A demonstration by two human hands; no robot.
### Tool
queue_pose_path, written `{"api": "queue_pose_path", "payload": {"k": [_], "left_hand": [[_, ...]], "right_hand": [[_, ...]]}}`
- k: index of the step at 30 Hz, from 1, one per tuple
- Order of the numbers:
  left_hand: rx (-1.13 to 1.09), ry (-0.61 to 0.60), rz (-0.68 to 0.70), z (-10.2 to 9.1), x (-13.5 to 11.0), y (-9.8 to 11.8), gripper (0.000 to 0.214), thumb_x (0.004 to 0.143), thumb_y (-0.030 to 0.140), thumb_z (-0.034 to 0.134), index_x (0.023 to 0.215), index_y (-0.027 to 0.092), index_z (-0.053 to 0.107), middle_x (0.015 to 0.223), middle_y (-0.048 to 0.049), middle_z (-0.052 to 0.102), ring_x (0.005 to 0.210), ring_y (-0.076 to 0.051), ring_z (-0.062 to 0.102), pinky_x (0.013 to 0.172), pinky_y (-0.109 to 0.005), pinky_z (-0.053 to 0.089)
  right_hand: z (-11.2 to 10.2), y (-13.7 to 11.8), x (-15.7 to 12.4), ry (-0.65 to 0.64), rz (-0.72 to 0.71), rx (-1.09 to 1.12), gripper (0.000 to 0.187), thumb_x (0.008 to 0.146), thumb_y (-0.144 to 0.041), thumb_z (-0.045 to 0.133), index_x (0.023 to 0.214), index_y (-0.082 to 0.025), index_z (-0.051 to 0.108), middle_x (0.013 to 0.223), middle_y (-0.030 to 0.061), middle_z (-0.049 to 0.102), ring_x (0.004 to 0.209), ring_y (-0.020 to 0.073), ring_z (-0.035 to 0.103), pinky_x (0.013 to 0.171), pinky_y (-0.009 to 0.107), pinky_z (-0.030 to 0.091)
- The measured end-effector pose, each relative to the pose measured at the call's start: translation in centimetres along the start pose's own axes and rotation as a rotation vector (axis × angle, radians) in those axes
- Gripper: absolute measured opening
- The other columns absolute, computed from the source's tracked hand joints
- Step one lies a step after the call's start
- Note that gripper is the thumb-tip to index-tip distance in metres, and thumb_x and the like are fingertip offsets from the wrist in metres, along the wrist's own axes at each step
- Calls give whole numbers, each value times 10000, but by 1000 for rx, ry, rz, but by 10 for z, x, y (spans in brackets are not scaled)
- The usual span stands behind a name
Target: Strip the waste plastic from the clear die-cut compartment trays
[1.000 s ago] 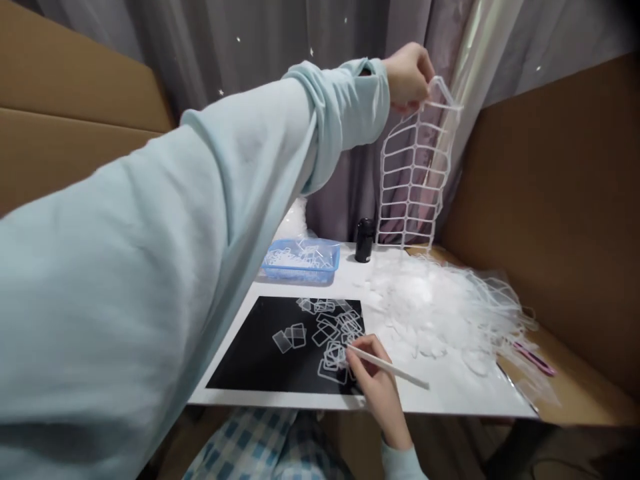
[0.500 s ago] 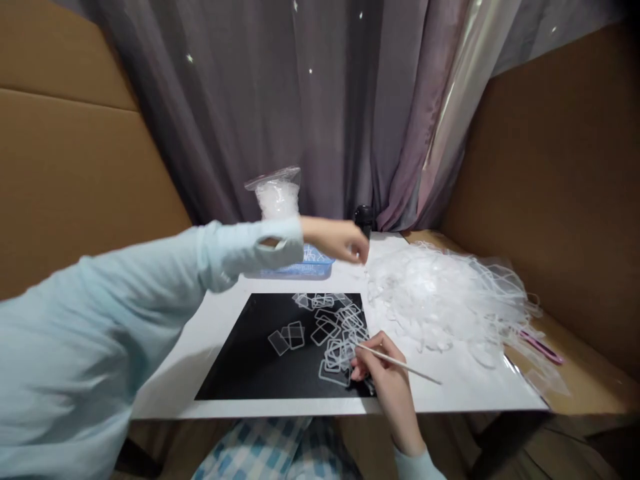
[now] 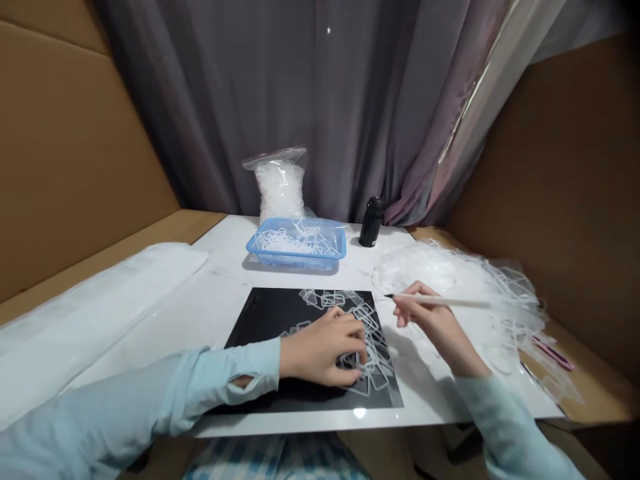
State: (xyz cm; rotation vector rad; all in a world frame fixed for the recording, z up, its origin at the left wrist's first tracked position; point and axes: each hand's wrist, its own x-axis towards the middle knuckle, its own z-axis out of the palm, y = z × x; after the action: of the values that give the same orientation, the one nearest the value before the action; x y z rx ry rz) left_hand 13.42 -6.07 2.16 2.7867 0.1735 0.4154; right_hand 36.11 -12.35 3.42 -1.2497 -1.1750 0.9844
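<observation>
My left hand lies over the right part of a black mat, on small clear rectangular frames. Its fingers are curved, with thumb and forefinger apart; the palm side is hidden. More of these frames are scattered toward the mat's far edge. Just right of the mat, my right hand is raised above the white table. It pinches a thin pale stick with a dark pointed tip that faces left. The stick's rear end is blurred in front of a heap of clear plastic scraps.
Behind the mat stands a blue basket of white frames, with a filled clear zip bag at its back. A black bottle stands right of it. A white wrapped bundle lies left; a pink-handled tool lies right.
My left hand has come down from above the table's far side onto the frames. My right hand has lifted off the mat's edge, up and to the right, still holding the stick.
</observation>
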Motion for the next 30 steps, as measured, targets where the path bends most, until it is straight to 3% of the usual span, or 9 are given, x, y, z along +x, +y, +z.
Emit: {"api": "queue_pose_path", "payload": {"k": [3,8,13,18,22,27,30], "left_hand": [[76,9,64,7,-4,4,68,861,286,669,891,225,680,907,-9,578,890,-173,522,899,-356,279],[209,13,153,11,-2,4,152,922,224,571,785,197,630,834,-1,583,809,-156,476,858,-355,272],[118,23,73,11,4,3,84,867,183,600,785,171,593,792,8,555,783,-149,462,851,-325,283],[-113,30,-59,-8,9,-1,52,838,173,658,816,187,613,816,29,536,823,-136,487,837,-303,263],[-2,53,47,-15,7,2,93,894,255,621,830,189,630,820,15,556,806,-145,486,839,-331,253],[314,30,214,4,6,7,157,913,171,560,761,166,599,769,7,559,763,-149,451,838,-349,265],[277,41,196,8,8,6,193,918,146,534,733,169,584,750,9,558,755,-145,455,838,-344,268]], "right_hand": [[5,10,45,-145,-4,63,331,728,-416,802,725,-198,553,646,2,684,512,129,618,537,259,488],[21,51,84,-129,-27,122,375,690,-459,817,722,-205,542,627,-5,688,511,139,638,504,252,494],[15,62,85,-66,-60,190,324,730,-424,802,764,-213,559,672,-11,698,544,132,651,526,246,508],[9,61,86,-26,-54,228,302,744,-403,797,770,-214,563,689,-7,704,548,125,652,534,240,515],[14,63,86,-20,-31,238,310,732,-405,806,766,-210,568,692,-3,703,548,120,649,529,231,511],[18,63,85,-29,-5,231,352,697,-432,824,751,-207,559,655,-1,696,531,128,643,502,230,501],[17,64,86,-15,-11,222,363,688,-435,828,742,-207,550,648,-5,694,517,125,638,490,226,493]]}}
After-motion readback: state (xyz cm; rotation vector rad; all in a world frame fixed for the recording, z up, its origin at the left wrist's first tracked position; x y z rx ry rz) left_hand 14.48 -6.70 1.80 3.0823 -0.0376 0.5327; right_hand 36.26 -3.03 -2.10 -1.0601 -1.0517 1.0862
